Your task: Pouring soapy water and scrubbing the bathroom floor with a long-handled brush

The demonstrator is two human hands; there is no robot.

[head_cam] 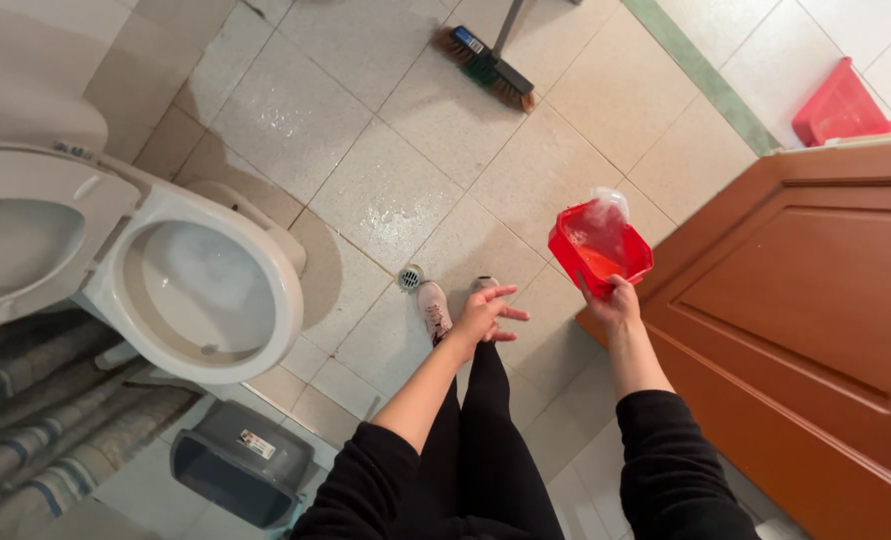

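R hand (618, 303) grips red tub (600, 246) w/ water, fingers closed on rim. L hand (486, 315) empty, fingers spread, above floor drain (411, 277).

wet tiled floor (386, 190), broom (486, 68), bin (241, 470)

- The dustpan (600, 246) held up by the right hand (616, 303) is bright red.
- A second red dustpan (842, 104) lies on the floor.
- The floor tiles (386, 180) are pale beige with fine speckles; a green tile strip (701, 72) crosses them.
- The toilet bowl (206, 280) is white.
- The door (806, 320) is reddish-brown wood.
- The broom head (486, 68) is green with brown bristles.
- The bin (241, 475) is grey.
- The sleeves (666, 470) are black.
- The shoes (434, 308) are pale pink.
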